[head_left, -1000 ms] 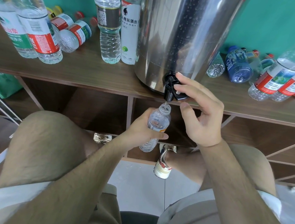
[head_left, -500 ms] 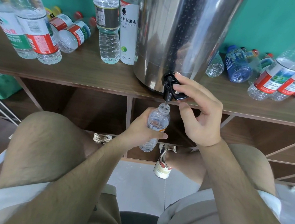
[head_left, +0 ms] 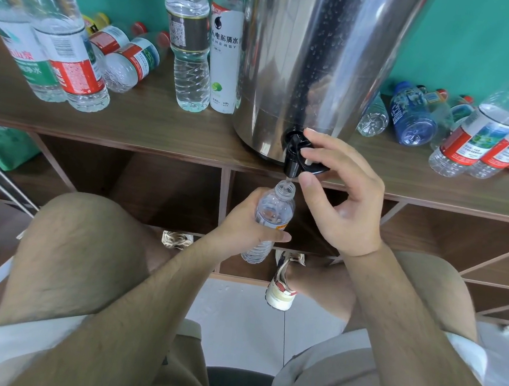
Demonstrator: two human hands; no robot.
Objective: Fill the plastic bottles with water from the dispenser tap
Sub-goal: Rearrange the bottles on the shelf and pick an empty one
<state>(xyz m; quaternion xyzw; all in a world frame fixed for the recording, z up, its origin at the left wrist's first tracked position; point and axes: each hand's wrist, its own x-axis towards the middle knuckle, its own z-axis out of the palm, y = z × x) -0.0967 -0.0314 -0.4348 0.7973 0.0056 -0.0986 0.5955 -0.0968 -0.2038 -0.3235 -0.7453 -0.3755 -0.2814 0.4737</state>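
Observation:
A steel water dispenser [head_left: 314,59] stands on the wooden shelf [head_left: 148,125]. Its black tap [head_left: 295,156] juts out over the shelf's front edge. My right hand [head_left: 341,200] pinches the tap's lever between fingers and thumb. Just below the spout, my left hand [head_left: 244,222] grips a small clear bottle [head_left: 273,213] around its middle, with its open mouth under the tap. A thin stream of water falls into the bottle's neck. The bottle's lower part shows below my fingers.
Several plastic bottles stand and lie on the shelf: left group [head_left: 58,61], two upright ones [head_left: 192,45] beside the dispenser, a blue one [head_left: 414,114] and labelled ones [head_left: 479,141] at the right. My knees and shoes [head_left: 282,284] are below, over open cubbies.
Both hands stay as they were, one on the tap lever and one round the bottle. Only the view has shifted slightly.

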